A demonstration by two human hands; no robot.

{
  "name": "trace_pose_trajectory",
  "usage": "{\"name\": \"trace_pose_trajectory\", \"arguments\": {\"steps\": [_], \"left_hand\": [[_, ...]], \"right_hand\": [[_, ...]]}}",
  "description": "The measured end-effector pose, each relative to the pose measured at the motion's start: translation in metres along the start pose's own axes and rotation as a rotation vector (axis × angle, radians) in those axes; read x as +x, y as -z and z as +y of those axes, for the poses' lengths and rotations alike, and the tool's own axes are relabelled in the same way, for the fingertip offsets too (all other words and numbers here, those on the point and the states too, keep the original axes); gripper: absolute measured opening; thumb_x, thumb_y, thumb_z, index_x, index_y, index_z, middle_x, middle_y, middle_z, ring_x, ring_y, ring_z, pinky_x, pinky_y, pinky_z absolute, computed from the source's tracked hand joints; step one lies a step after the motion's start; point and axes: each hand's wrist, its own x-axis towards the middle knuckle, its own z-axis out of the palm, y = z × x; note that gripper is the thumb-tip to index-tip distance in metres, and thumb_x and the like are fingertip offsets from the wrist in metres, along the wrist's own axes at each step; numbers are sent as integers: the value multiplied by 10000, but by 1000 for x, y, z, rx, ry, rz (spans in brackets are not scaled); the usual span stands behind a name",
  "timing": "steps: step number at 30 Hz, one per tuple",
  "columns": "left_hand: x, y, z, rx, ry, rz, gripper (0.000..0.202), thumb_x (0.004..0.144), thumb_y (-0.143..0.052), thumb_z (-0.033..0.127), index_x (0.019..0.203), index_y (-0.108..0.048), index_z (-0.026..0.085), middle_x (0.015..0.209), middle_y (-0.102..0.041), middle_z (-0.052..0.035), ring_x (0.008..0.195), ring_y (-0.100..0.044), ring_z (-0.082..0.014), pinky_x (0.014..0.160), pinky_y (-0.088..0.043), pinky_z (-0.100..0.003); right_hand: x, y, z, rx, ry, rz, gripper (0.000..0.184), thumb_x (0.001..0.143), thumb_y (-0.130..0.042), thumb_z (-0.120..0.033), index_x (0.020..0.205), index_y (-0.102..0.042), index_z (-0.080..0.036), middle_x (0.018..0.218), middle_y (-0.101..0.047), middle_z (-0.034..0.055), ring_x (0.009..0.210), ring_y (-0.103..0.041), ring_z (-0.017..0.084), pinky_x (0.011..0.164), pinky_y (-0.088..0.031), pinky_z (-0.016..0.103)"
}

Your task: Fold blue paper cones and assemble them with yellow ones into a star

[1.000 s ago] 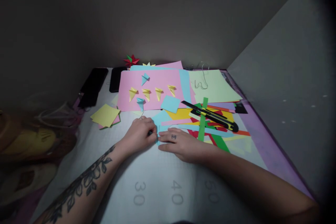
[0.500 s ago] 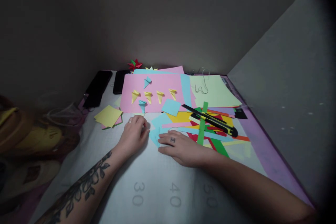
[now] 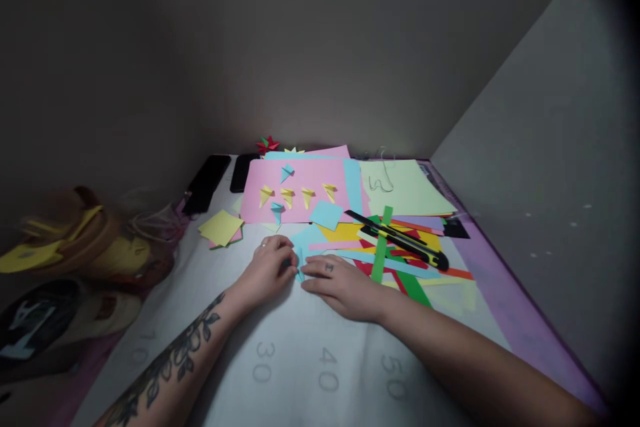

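Note:
A small light-blue paper piece [image 3: 300, 263] lies on the grey cutting mat [image 3: 280, 360] between my two hands. My left hand [image 3: 267, 270] is curled, its fingertips pinching the piece's left edge. My right hand [image 3: 345, 283] lies flat with fingers stretched out, pressing the blue paper down from the right. Just behind them, a pink sheet [image 3: 300, 187] carries several small folded yellow and blue paper units [image 3: 287, 195].
A black and yellow utility knife [image 3: 405, 240] rests on a heap of coloured paper strips at right. Two dark phones [image 3: 207, 183] lie at the back left. Yellow squares [image 3: 220, 227], a pale green sheet [image 3: 405, 187] and a red paper star [image 3: 267, 144] sit around. Caps lie off the left edge.
My left hand pulled back from the blue piece, then returned to pinch it. The view tilted up, so the whole table sits lower in the picture and caps appear at left.

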Motion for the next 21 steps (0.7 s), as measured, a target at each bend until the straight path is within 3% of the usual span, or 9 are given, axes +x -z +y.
{"name": "trace_pose_trajectory", "arguments": {"steps": [2,5,8,10,13,15,18,21], "left_hand": [[0,0,1,-60,24,43,72,797,-557,185,770,-621,202,1048,-530,-66,1044,-490,-238,916,-389,-406],[2,2,9,-196,33,140,82,828,-532,200,781,-599,194,1088,-512,-74,1110,-479,-222,956,-388,-376],[3,0,22,-288,19,203,79,839,-517,192,793,-581,195,1126,-502,-81,1149,-472,-210,975,-383,-358],[4,-6,29,-321,17,241,81,835,-515,179,781,-573,197,1117,-508,-78,1149,-475,-208,974,-382,-359],[5,-20,32,-432,69,323,25,794,-560,185,776,-547,195,1104,-519,-80,1147,-483,-221,909,-424,-346],[6,-30,31,-602,164,361,165,749,-612,206,871,-502,204,1067,-538,-66,1007,-564,-197,786,-473,-308],[6,-39,29,-864,306,277,396,721,-647,246,1033,-406,223,832,-562,15,673,-583,-122,592,-453,-238],[5,-39,27,-891,346,209,385,725,-649,265,1052,-455,205,682,-513,58,574,-519,-99,534,-397,-211]], "right_hand": [[-1,-2,-1,105,-100,175,255,875,-482,-136,1085,-603,-213,1129,-606,98,1121,-502,219,935,-428,404],[1,-4,-3,267,-353,373,180,835,-540,-169,1004,-596,-195,946,-610,69,842,-570,171,743,-488,309],[4,-5,-5,384,-517,402,31,779,-598,-206,794,-581,-185,703,-540,-11,598,-481,116,549,-414,225],[6,-5,-6,441,-579,409,144,781,-579,-221,654,-524,-183,592,-460,-40,553,-430,105,507,-356,210],[8,-5,-5,525,-641,430,223,792,-540,-232,586,-469,-182,548,-423,-48,528,-404,97,487,-319,204],[9,-5,-5,545,-652,436,211,784,-535,-222,586,-474,-182,547,-440,-46,526,-416,98,489,-326,205],[8,-7,-4,475,-606,438,209,766,-526,-172,564,-474,-185,545,-461,-42,541,-438,105,505,-341,210],[8,-8,-3,406,-542,430,214,766,-515,-149,559,-479,-188,558,-487,-32,553,-456,112,518,-354,219]]}}
